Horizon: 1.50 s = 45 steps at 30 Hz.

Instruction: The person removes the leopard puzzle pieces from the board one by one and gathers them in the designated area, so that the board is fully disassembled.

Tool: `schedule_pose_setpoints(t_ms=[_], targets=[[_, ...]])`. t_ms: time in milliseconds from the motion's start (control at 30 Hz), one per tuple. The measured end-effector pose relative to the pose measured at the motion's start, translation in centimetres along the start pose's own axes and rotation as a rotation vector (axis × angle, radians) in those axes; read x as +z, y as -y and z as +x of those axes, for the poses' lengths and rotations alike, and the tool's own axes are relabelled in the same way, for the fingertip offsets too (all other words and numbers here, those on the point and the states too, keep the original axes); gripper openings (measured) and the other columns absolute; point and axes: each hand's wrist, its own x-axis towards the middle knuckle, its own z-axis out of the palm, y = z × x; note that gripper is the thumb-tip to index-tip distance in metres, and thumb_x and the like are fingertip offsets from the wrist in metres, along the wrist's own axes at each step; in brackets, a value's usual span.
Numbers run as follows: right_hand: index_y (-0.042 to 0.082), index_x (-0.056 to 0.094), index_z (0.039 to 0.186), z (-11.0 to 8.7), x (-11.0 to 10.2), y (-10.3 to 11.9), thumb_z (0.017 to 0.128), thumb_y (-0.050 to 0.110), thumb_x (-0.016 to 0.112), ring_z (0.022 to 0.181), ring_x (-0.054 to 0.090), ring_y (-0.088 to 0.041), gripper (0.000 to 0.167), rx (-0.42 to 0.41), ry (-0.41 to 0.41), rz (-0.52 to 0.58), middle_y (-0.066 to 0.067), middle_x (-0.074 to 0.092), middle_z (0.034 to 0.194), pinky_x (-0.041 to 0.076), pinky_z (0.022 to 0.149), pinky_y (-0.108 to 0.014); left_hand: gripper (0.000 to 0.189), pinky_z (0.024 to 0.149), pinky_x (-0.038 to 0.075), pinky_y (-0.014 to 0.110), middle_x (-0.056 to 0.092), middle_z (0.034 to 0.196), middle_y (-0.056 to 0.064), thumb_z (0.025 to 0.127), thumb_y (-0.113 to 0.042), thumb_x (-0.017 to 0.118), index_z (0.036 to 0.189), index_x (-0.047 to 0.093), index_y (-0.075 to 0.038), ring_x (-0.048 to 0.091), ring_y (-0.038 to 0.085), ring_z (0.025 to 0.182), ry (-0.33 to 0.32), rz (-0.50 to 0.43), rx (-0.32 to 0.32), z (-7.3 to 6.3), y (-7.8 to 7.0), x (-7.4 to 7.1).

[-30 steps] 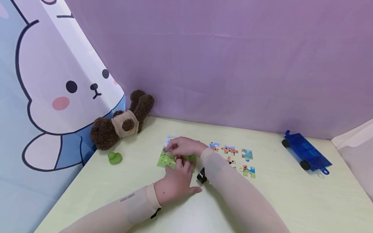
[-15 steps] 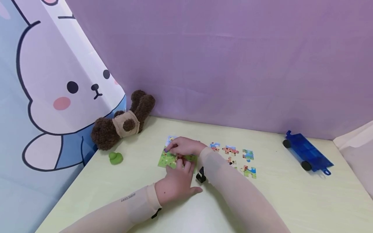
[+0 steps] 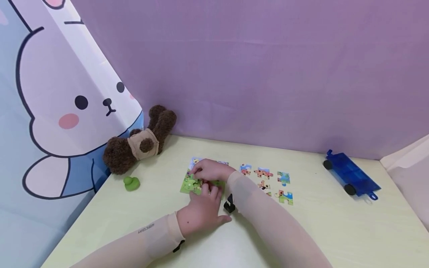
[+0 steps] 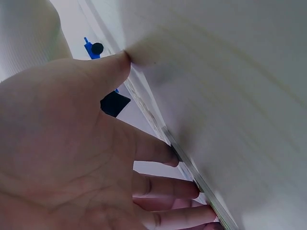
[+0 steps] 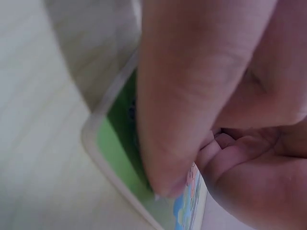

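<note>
A small jigsaw puzzle (image 3: pixel 185 187) with a green, flowered picture lies on the table under both hands. My right hand (image 3: pixel 214 170) reaches over it from the right, thumb and fingers pinching a green puzzle piece (image 3: pixel 192 182) near its left side. My left hand (image 3: pixel 201 214) rests at the near edge, its thumb spread out to the right and its fingertips (image 3: pixel 205 189) on the puzzle. In the left wrist view those fingers (image 4: pixel 158 149) meet the thin edge of the board (image 4: pixel 199 179). The right wrist view shows a rounded board corner beside a finger (image 5: pixel 172 143); the piece is mostly hidden there.
Loose puzzle pieces (image 3: pixel 263 173) lie right of the puzzle, partly behind the right forearm. A green toy duck (image 3: pixel 132 183) and a brown plush bear (image 3: pixel 139 145) are at the left. A blue toy wagon (image 3: pixel 351 174) stands far right, before a purple cloth wall (image 3: pixel 254 74).
Under my right fingers, a patch of the puzzle's left side now looks lighter green, with piece outlines showing. The right hand has shifted slightly; the left hand keeps its place.
</note>
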Motion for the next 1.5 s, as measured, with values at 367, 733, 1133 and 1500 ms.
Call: schedule_pose_setpoints(t_ms=[367, 733, 1133, 1500], targets=[[0.012, 0.078, 0.123, -0.2, 0.0, 0.0, 0.106, 0.018, 0.066, 0.072, 0.063, -0.010, 0.022, -0.010, -0.004, 0.006, -0.001, 0.076, 0.102, 0.055, 0.073, -0.023, 0.101, 0.102, 0.055, 0.073, 0.032, 0.175, 0.011, 0.098, -0.084, 0.041, 0.170, 0.029, -0.013, 0.035, 0.040, 0.156, -0.007, 0.013, 0.002, -0.2, -0.1, -0.2], [0.014, 0.074, 0.125, -0.7, 0.4, 0.0, 0.106, 0.020, 0.064, 0.070, 0.058, -0.009, 0.023, -0.023, 0.001, -0.004, 0.001, 0.066, 0.082, 0.053, 0.074, -0.025, 0.101, 0.102, 0.054, 0.073, 0.036, 0.173, 0.009, 0.097, -0.084, 0.044, 0.170, 0.031, -0.014, 0.035, 0.039, 0.155, 0.013, 0.000, -0.006, -0.3, -0.2, -0.5], [0.014, 0.074, 0.131, -1.2, 0.5, -0.5, 0.105, 0.020, 0.066, 0.080, 0.064, -0.012, 0.028, 0.000, -0.081, 0.103, -0.001, 0.074, 0.099, 0.055, 0.080, -0.027, 0.101, 0.103, 0.054, 0.074, 0.034, 0.174, 0.010, 0.097, -0.085, 0.043, 0.169, 0.032, -0.014, 0.034, 0.039, 0.157, 0.018, -0.001, -0.004, -0.3, -0.2, -0.6], [0.013, 0.072, 0.136, -1.9, -0.7, -1.5, 0.106, 0.016, 0.061, 0.094, 0.072, -0.019, 0.031, 0.021, -0.129, 0.224, -0.006, 0.076, 0.107, 0.060, 0.087, -0.033, 0.102, 0.103, 0.054, 0.074, 0.034, 0.174, 0.012, 0.097, -0.085, 0.042, 0.170, 0.031, -0.014, 0.033, 0.041, 0.160, 0.011, 0.019, -0.014, -0.3, -0.2, -0.6]])
